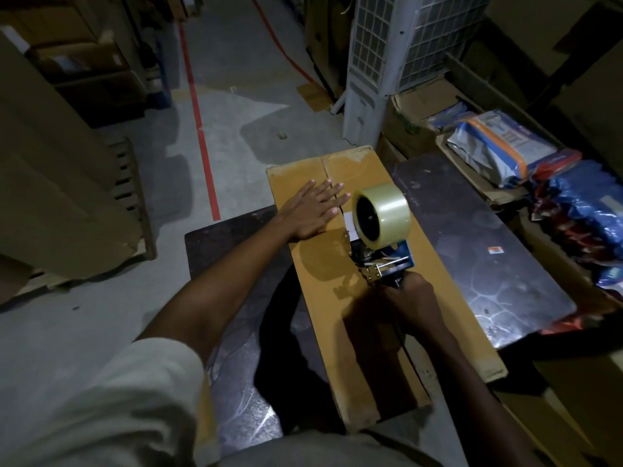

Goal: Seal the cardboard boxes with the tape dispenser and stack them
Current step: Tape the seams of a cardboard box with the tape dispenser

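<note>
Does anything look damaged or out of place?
The cardboard box has a pale, scuffed patch at its far corner, as if old tape was torn off. Its centre seam gapes dark nearest the person. The left hand and the tape dispenser in the right hand look ordinary.

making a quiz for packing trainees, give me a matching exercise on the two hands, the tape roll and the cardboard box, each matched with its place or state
Column one:
1. left hand
2. right hand
3. tape roll
4. cardboard box

Column two:
a. lies on the dark table
b. rests flat on the cardboard box, fingers straight
c. grips the handle of the tape dispenser
d. clear, mounted on the tape dispenser

Pairs: 1-b; 2-c; 3-d; 4-a
</note>
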{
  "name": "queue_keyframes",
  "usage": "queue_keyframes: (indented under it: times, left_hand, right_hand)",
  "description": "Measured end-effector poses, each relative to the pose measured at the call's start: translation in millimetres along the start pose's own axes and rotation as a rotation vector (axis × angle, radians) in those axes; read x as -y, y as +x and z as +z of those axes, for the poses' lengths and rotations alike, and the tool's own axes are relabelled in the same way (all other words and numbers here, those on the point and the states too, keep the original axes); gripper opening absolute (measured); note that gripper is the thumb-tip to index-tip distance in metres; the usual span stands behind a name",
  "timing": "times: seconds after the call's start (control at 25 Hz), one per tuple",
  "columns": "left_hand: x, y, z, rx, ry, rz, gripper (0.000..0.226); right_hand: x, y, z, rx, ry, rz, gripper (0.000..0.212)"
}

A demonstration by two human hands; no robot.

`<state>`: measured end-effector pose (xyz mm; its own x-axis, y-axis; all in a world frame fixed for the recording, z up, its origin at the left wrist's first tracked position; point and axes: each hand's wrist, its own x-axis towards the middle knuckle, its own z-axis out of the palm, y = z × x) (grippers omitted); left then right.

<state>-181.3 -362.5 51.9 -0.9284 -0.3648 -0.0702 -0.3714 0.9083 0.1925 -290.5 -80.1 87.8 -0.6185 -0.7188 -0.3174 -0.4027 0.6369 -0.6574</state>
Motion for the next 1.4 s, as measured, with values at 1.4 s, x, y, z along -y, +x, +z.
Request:
queue_keyframes:
  times: [1.4]
  left_hand:
    - [-48,-52,12,-0.051,-0.060,-0.107,0.047]
  right_hand:
    - [-40,-73,-6,-0.058,-0.114,0.008,0.033]
